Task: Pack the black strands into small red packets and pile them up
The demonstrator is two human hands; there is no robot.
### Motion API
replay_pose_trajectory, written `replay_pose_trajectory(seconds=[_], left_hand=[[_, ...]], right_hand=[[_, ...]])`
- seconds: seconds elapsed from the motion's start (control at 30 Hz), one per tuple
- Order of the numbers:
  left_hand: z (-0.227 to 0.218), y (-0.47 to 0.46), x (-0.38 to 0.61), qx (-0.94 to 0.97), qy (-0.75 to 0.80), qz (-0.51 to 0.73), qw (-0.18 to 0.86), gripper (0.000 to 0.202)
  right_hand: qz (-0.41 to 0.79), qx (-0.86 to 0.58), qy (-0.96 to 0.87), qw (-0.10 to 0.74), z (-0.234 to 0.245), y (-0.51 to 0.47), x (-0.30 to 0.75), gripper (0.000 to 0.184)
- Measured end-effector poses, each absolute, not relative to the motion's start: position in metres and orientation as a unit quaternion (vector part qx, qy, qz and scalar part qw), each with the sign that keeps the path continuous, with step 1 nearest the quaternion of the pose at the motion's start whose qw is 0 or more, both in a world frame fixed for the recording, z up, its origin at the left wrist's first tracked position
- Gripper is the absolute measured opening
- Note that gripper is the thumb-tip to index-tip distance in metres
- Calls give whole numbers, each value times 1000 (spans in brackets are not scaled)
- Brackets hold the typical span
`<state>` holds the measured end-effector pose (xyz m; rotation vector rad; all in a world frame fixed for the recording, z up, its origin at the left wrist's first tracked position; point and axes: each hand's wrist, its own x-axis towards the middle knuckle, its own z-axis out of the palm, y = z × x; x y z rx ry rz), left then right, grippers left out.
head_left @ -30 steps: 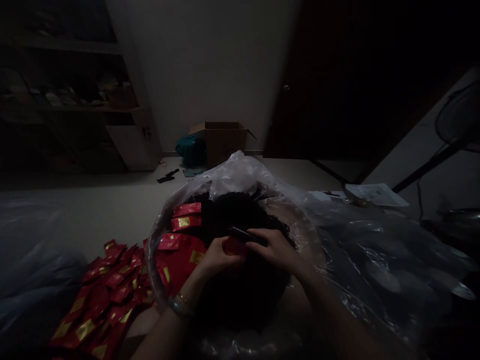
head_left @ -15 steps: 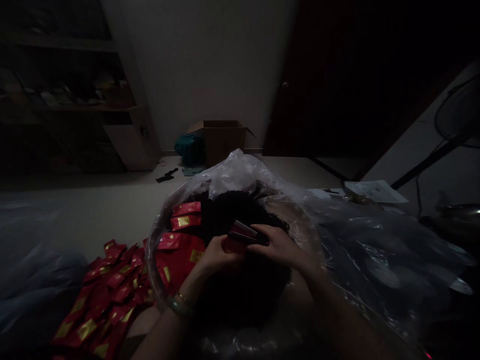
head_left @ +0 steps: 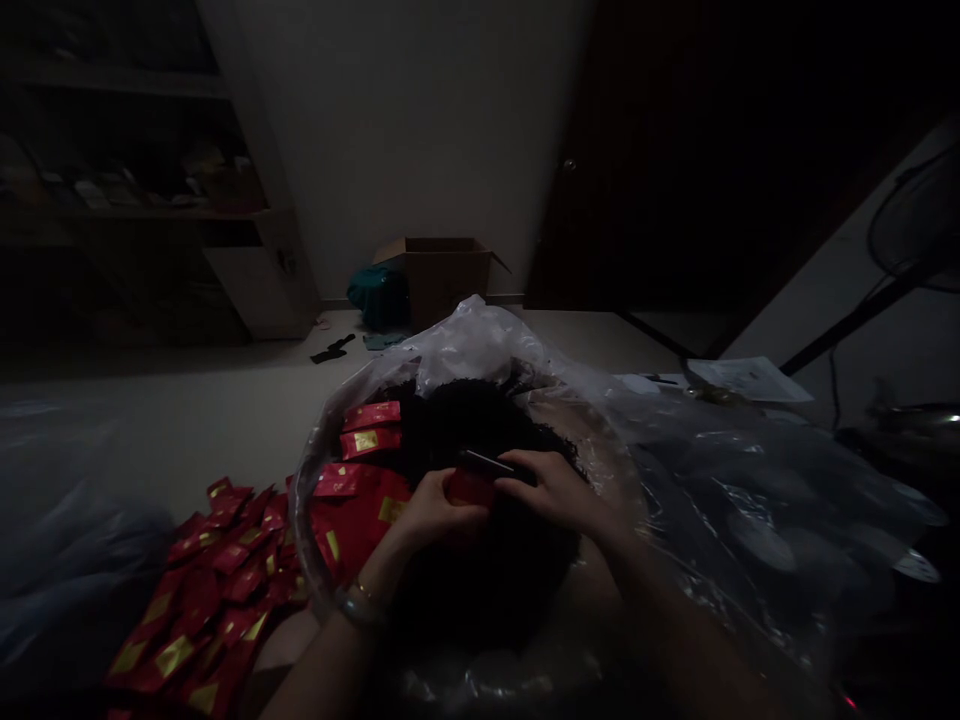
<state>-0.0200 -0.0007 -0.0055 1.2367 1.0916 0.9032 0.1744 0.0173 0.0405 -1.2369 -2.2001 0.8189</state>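
My left hand is closed on a small red packet above the dark loose material. My right hand grips a black stapler with a silvery strip along its top. It looks like a stapler, though the dim light hides details. Its front end lies across the upper edge of the red packet. Below both hands, a heap of black, crinkly tea-like leaves fills a round container lined with clear plastic. Red packets with gold labels rest on the leaves at the left, inside the rim.
Many red packets lie piled outside the container at left. Clear plastic sheeting spreads on the right. An open cardboard box and a teal bag stand by the wall. Shelves are left, a dark door right.
The stapler's jaws, spread apart half a second ago, now look pressed together over the packet's top edge. My hands have stayed in almost the same place.
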Motion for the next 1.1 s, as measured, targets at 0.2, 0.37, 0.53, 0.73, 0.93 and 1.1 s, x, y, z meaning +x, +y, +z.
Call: replay_pose_trajectory(seconds=[0.2, 0.37, 0.53, 0.73, 0.93, 1.1], left_hand=[[-5, -1, -21, 538, 466, 385, 588, 31], [-5, 0, -21, 534, 470, 380, 591, 31], [-6, 1, -21, 533, 466, 381, 595, 34], [-4, 0, -25, 432, 440, 401, 678, 45], [0, -1, -28, 305, 427, 369, 767, 60], [-1, -2, -27, 303, 443, 385, 751, 56]], right_hand=[[297, -463, -798, 246, 42, 17, 171, 27], [295, -457, -801, 250, 39, 18, 171, 26], [305, -447, -802, 252, 38, 18, 171, 26], [312, -450, -800, 244, 37, 20, 171, 25], [330, -470, -770, 278, 35, 22, 170, 32], [333, -462, -773, 279, 36, 20, 169, 31]])
